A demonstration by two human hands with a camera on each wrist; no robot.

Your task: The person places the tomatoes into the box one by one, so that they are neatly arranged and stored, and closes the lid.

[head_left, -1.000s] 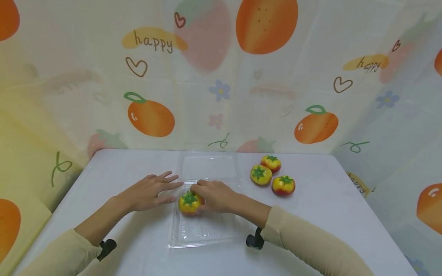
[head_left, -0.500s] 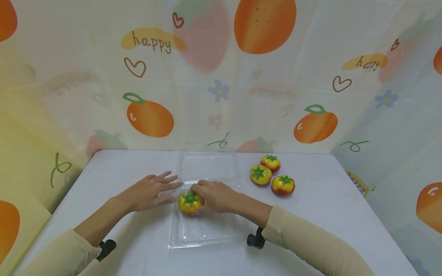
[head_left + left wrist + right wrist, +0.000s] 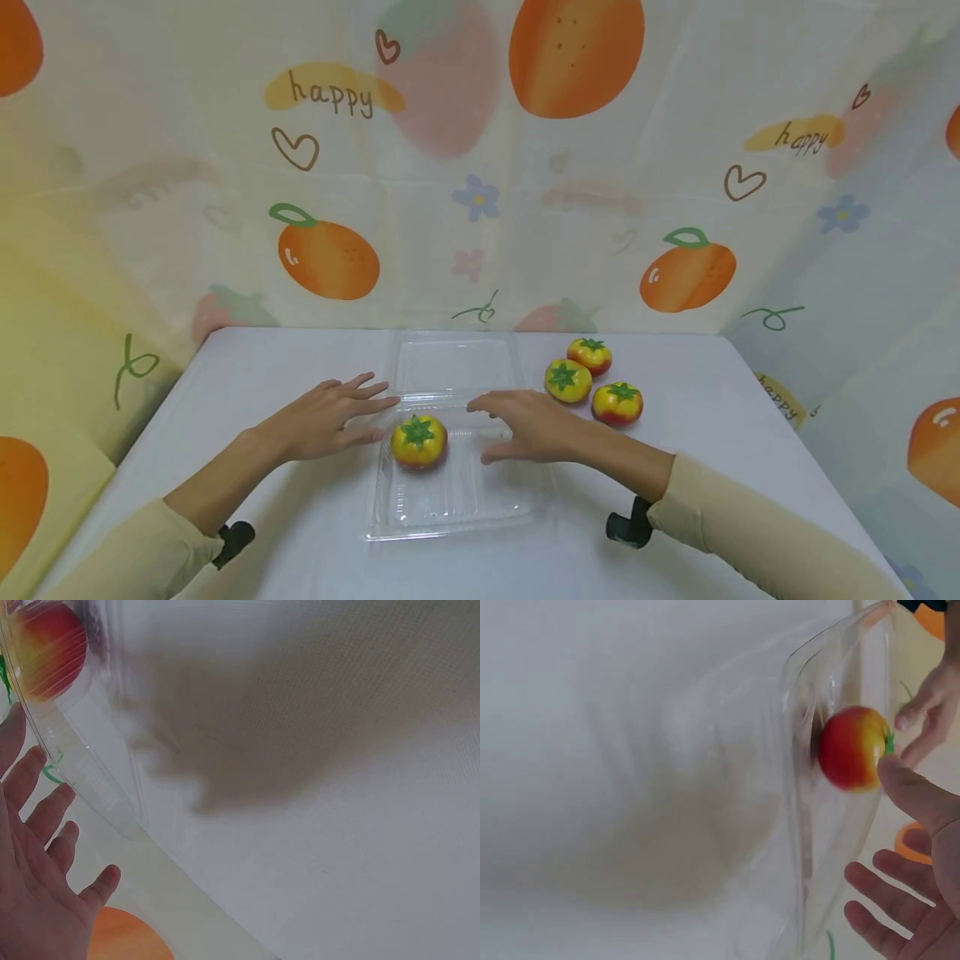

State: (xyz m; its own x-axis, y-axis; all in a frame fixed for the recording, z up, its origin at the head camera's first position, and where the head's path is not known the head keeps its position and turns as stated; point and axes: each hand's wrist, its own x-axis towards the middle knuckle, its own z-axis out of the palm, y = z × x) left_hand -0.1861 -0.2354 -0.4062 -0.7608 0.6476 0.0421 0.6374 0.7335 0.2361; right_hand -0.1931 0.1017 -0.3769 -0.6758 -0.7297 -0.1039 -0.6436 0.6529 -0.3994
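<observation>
A yellow and red tomato [image 3: 418, 442] with a green star-shaped top sits at the left of a clear plastic clamshell box [image 3: 465, 527]. The box's lid [image 3: 457, 367] lies folded back behind it. My left hand [image 3: 330, 418], fingers spread, is at the box's left edge, its fingertips close to the rim; whether they touch cannot be told. To the right of the tomato, my right hand [image 3: 532, 427] hovers over the box, fingers apart and holding nothing. In the right wrist view, the tomato [image 3: 851, 748] shows beyond the thumb, inside the box's wall.
Three similar items stand on the white table [image 3: 675, 500] to the right of the lid: a rear tomato [image 3: 590, 357], a left tomato [image 3: 567, 381] and a front tomato [image 3: 617, 404]. A fruit-printed cloth [image 3: 480, 242] hangs behind the table and along both sides.
My right hand has let go of the tomato in the box and moved right, its fingers spreading. The tomato stays at the box's left. My left hand holds its place.
</observation>
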